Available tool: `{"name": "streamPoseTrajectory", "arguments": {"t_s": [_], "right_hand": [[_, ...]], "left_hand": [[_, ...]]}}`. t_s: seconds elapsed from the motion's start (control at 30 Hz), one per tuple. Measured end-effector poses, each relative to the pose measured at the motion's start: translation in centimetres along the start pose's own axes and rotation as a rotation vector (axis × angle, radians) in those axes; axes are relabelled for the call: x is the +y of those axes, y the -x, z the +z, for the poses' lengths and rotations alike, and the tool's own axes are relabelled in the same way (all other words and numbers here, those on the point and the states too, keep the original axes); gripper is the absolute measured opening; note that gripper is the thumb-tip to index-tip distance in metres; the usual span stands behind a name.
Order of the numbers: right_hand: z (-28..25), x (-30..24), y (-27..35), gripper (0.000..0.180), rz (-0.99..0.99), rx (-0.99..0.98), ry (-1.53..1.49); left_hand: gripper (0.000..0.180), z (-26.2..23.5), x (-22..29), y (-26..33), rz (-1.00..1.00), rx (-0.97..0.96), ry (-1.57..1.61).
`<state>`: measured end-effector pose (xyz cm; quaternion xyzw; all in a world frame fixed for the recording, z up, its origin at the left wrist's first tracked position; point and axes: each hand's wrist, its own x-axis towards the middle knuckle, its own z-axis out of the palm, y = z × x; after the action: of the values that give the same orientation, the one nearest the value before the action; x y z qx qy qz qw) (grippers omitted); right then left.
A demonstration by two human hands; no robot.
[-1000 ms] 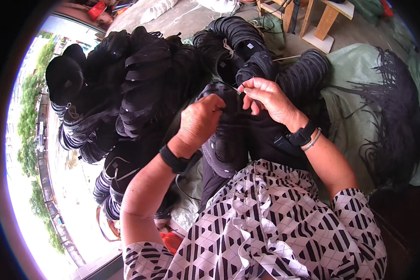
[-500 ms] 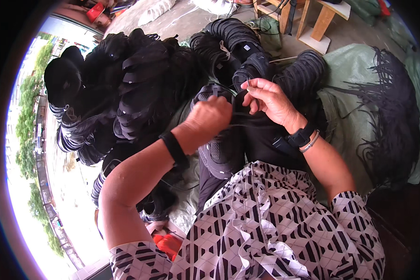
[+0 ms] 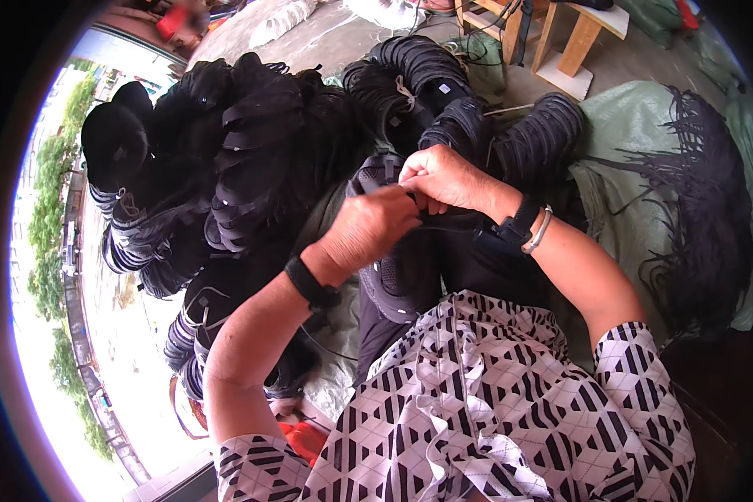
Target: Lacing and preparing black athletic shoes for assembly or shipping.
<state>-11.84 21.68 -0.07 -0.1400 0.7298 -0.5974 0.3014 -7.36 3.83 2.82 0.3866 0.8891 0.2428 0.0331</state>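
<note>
A black shoe upper [image 3: 386, 289] with mesh panels lies on my dark-trousered lap, its upper part partly covered by my hands. My left hand [image 3: 368, 224] is closed over it, slightly blurred, its fingertips meeting those of the right; what it grips is hidden. My right hand [image 3: 452, 181] bends inward from the right, thumb and fingers pinched on a thin black shoelace [image 3: 411, 195], of which only a bit shows between the hands. Both hands touch or nearly touch just above the upper.
Stacked black shoe uppers [image 3: 259, 159] pile up at the left, with more bundles [image 3: 410, 71] ahead. A heap of black laces [image 3: 707, 209] lies on green sacking [image 3: 627, 113] at the right. A wooden stool [image 3: 581, 46] stands at the far right.
My right hand has moved left and turned palm-down, from held apart with a thin strand in its pinch to meeting the left hand. My left hand has dropped slightly.
</note>
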Motion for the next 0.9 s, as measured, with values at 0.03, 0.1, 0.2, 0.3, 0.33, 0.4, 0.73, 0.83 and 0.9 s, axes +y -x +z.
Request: {"name": "streamPoseTrajectory", "arguments": {"t_s": [0.03, 0.1, 0.2, 0.3, 0.33, 0.4, 0.73, 0.83, 0.9], "right_hand": [[-0.1, 0.2, 0.0, 0.015, 0.002, 0.003, 0.001], [-0.5, 0.6, 0.1, 0.015, -0.023, -0.024, 0.003], [-0.6, 0.3, 0.6, 0.016, -0.057, -0.024, -0.004], [-0.5, 1.4, 0.3, 0.013, -0.17, 0.001, 0.054], [0.0, 0.8, 0.7, 0.011, -0.239, 0.029, 0.087], [0.0, 0.2, 1.5, 0.008, -0.131, 0.022, 0.099], [0.5, -0.6, 1.5, 0.012, -0.179, 0.065, 0.488], [-0.2, -0.5, 1.0, 0.014, -0.218, -0.018, 0.694], [-0.2, -0.7, 0.7, 0.016, -0.284, -0.047, 0.84]], "left_hand": [[0.011, 0.0, 1.0, 0.0, 0.11, -0.056, -0.013], [0.012, 0.0, 4.0, 0.3, 0.279, -0.148, 0.079], [0.014, 0.4, 6.3, 1.9, 0.246, -0.195, 0.232], [0.017, 0.5, 5.0, 2.2, 0.054, -0.02, 0.288], [0.019, 0.0, 4.2, 2.2, -0.087, 0.146, 0.285], [0.02, -2.3, 1.4, 1.0, -0.102, 0.305, 0.003], [0.015, -3.2, -3.6, 1.0, -0.111, -0.038, -0.282], [0.014, -2.7, -3.2, 1.1, -0.217, -0.09, -0.196], [0.013, -2.5, -3.4, 1.2, -0.216, -0.081, -0.192]]}}
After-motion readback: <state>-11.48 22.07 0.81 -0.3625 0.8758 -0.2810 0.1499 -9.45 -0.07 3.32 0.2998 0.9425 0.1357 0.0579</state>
